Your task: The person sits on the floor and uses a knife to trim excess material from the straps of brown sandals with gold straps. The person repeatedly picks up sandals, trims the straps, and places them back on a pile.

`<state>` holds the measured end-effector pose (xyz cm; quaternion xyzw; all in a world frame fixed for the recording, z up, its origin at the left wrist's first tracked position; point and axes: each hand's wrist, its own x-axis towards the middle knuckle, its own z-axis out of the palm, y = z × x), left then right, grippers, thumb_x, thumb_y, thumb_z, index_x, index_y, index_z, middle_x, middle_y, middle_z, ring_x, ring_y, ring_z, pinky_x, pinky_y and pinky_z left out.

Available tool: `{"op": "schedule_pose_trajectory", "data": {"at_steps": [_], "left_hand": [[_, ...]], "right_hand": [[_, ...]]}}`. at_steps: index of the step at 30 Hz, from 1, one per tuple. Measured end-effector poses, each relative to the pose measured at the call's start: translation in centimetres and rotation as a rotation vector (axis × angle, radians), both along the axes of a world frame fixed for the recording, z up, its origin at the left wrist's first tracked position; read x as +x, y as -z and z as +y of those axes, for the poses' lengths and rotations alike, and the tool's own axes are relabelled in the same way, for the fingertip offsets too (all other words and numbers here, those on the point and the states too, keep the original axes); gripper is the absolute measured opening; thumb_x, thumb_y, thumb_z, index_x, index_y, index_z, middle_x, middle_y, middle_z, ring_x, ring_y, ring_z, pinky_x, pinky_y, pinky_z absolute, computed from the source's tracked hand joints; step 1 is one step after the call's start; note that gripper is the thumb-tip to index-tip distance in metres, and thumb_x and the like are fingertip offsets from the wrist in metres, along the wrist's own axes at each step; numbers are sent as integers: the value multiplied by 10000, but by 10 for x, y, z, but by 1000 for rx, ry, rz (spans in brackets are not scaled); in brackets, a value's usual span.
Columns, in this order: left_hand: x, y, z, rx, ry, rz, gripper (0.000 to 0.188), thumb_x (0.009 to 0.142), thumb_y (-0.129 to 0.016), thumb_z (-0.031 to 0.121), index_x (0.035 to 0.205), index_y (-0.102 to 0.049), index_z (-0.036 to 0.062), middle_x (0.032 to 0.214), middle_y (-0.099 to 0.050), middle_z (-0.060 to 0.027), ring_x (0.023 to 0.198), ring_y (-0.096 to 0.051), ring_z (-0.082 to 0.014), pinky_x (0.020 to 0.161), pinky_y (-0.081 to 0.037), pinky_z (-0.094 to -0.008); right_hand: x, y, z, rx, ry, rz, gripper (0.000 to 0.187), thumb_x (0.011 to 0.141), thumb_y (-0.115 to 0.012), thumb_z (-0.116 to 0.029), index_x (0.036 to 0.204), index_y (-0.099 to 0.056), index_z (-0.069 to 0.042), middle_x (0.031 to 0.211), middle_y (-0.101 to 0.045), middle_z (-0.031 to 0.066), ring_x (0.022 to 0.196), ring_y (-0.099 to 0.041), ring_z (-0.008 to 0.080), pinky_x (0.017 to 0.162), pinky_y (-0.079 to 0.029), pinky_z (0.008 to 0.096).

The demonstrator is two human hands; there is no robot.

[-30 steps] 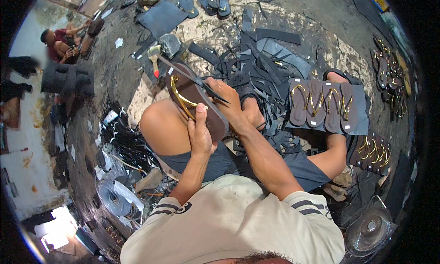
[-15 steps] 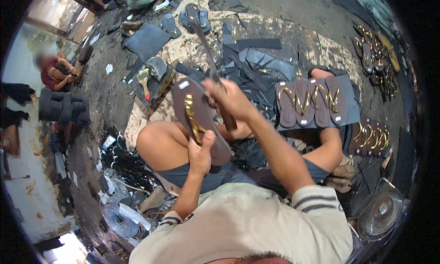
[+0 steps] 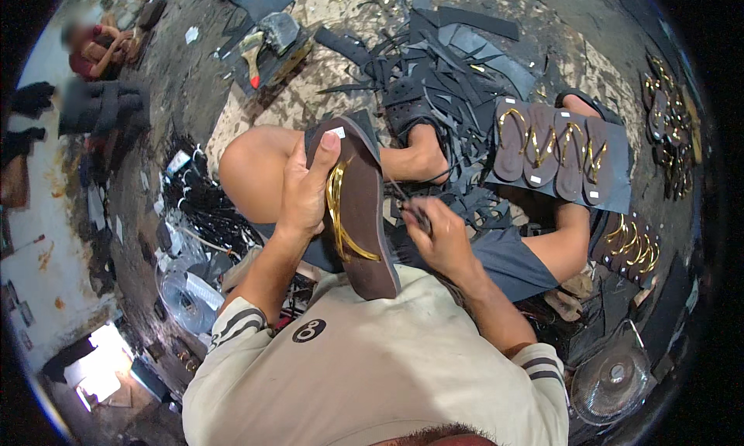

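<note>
Left hand [image 3: 304, 189] grips a brown sandal [image 3: 360, 207], right hand [image 3: 445, 238] a slim dark tool [image 3: 419, 218]

The sandal is held up above the grey shorts [image 3: 508, 261], its labelled end away from the body and its other end in front of the pale shirt [image 3: 349, 368]. The left hand clasps the edge near the labelled end, thumb laid beside the white label [image 3: 338, 133], the other fingers hidden behind. A gold strap [image 3: 335, 198] runs along the upper face. The right hand is curled closed around the tool, which points up toward the sandal's right edge; whether they touch, I cannot tell. Black material [image 3: 368, 128] shows beside the labelled end.

Four similar sandals [image 3: 541, 151] lie side by side on a dark sheet [image 3: 618, 163] by the right leg [image 3: 570, 237]. Black offcuts [image 3: 453, 113] spread in front, with a red-tipped brush [image 3: 251, 57] and a grey block [image 3: 280, 32] to their left. A round fan [image 3: 616, 372] stands at lower right, and another person [image 3: 99, 52] sits at upper left
</note>
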<state>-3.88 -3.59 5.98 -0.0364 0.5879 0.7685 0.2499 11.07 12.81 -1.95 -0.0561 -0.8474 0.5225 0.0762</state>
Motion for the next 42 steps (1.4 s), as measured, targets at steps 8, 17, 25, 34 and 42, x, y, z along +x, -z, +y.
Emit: {"op": "schedule_pose_trajectory", "data": {"at_steps": [8,17,25,34,42], "left_hand": [[19,4,-9,-85,6,139,450,937,-673,343,1212,-525,18,1106,-620,-46,996,-578,-112,911,-465,-279],[17,-7,-14,-80,44,157,385,925,-697,273,1175,-567,10,1059,-640,-35,942,-590,-103,853,-491,-272],[13,-12,-13,-116,189,117,467,908,-715,287,1220,-527,-7,1112,-631,-54,1013,-591,-121,901,-483,-280],[35,5,56,332,400,332,595,985,-465,227,1501,-244,30,1467,-397,-222,1313,-479,-311,1114,-373,-455],[11,11,84,453,-234,-258,514,887,-632,562,1184,-605,143,1107,-649,6,964,-626,-161,853,-512,-328]], "right_hand": [[-39,1,1,160,-26,64,412,717,-686,-24,1105,-562,-82,877,-584,165,784,-622,388,667,-524,459],[-96,-62,12,198,-254,108,416,740,-689,-72,1130,-548,-68,901,-645,197,879,-641,394,710,-513,487],[-132,-108,51,-314,-269,-246,310,925,-657,-310,1012,-633,-13,703,-644,88,599,-619,166,526,-487,337],[-75,-85,83,-974,237,-101,339,937,-666,-252,1152,-505,-44,919,-636,50,680,-647,130,543,-519,261],[-33,-54,42,-153,203,-66,297,890,-695,-205,1088,-548,-40,856,-654,147,721,-681,281,630,-528,371]]}}
